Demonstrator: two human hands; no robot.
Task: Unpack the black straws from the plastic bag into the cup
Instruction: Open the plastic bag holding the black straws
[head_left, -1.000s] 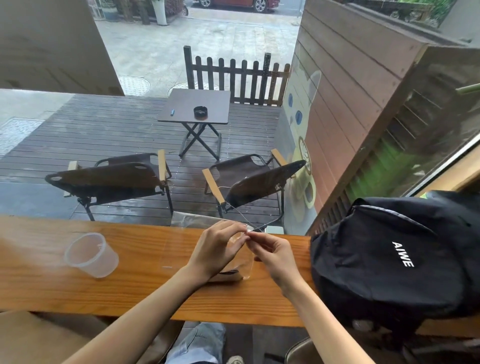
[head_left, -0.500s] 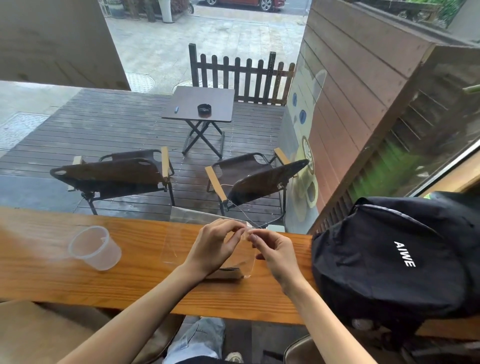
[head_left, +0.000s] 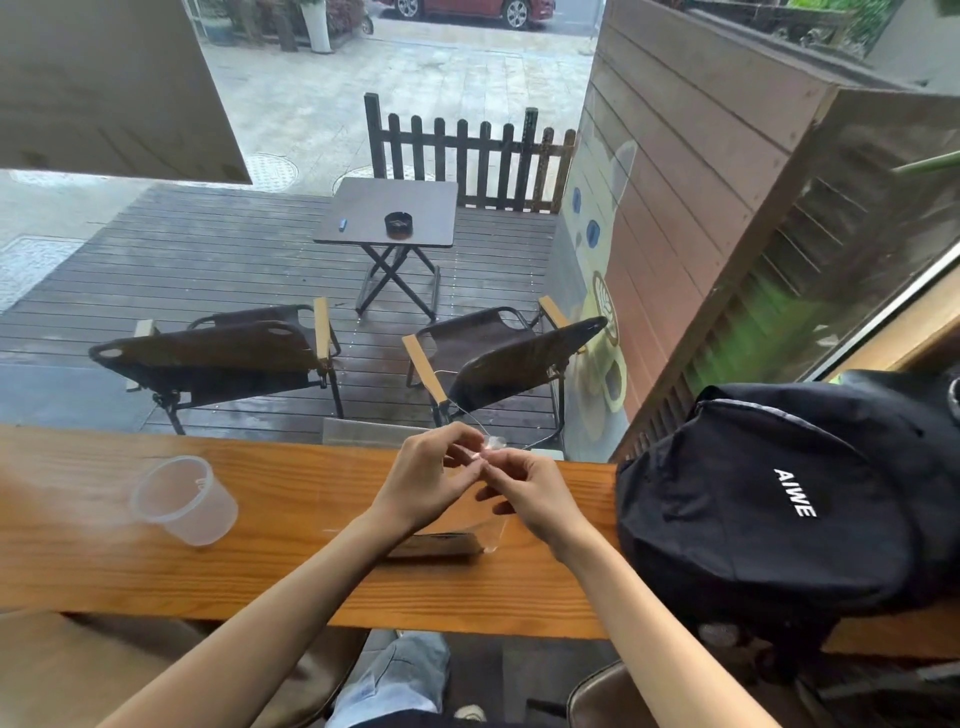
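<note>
Hands (head_left: 431, 480) pinching upright plastic bag (head_left: 493, 525)

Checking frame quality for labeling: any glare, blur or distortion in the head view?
Head view: wide-angle bowing at the edges; daylight, soft shadows; window reflections haze the cup; the plastic bag is clear and hard to outline; both hands sharp.

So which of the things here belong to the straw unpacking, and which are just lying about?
Job:
plastic bag with black straws
cup
left hand and right hand, pinching the bag's top

Lying about:
black backpack
folding chairs
outdoor table with ashtray
</note>
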